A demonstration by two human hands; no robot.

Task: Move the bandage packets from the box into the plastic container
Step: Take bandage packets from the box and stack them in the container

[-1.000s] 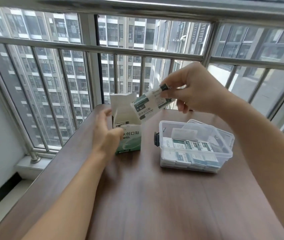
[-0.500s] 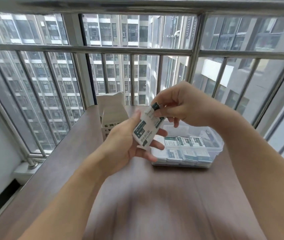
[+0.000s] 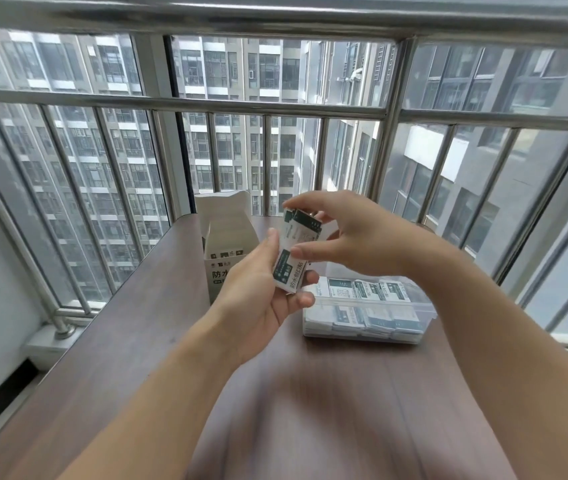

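A small stack of white and dark-green bandage packets is held in the air above the table, between the box and the container. My left hand cradles the stack from below and the left, thumb along its side. My right hand pinches the top of the stack from the right. The white bandage box stands upright and open at the back left, partly hidden by my left hand. The clear plastic container, with several packets lying flat inside, sits on the table at the right.
The brown wooden table runs up to a steel window railing just behind the box. The table's left edge drops to the floor beside the wall.
My left hand left the box and came up under the packets. Both hands now hold the stack together, and my right hand has lowered a little toward the container side.
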